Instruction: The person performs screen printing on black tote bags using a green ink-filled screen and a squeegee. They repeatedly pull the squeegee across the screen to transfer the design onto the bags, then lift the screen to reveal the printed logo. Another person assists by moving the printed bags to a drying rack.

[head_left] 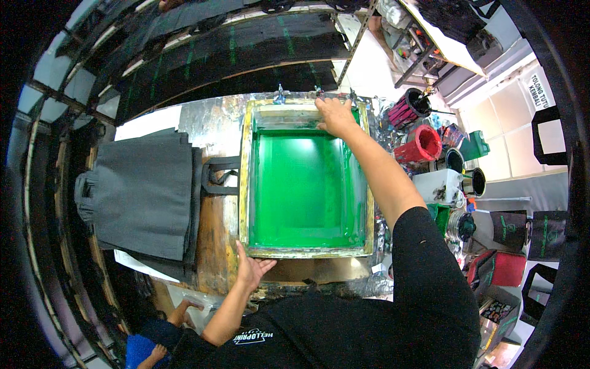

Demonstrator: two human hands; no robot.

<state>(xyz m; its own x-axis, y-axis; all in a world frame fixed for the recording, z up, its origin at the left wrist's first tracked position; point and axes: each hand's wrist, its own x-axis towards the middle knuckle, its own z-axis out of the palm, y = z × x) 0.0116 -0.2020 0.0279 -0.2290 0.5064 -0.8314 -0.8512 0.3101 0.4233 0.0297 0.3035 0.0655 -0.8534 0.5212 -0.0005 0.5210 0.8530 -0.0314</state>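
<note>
A screen printing frame (244, 184) with pale, ink-stained rails lies in front of me on the worktable. Its mesh (298, 190) is coated in green ink. My right hand (337, 117) reaches over the frame to its far rail, fingers bent down around it; the fingertips are partly hidden. At the near left corner, my left hand (251, 269) touches the frame with its thumb raised and its fingers spread apart. A dark bag handle (220, 176) sticks out from under the frame's left side. Left of it lies a stack of dark grey fabric bags (144, 194).
Metal clamps (280, 94) stand at the table's far edge. On the right are a red ink bucket (424, 142), a pink-and-black bucket (409, 107) and several other tubs. Racks holding dark bags (233, 46) rise behind. Another person in blue (144, 352) is at the lower left.
</note>
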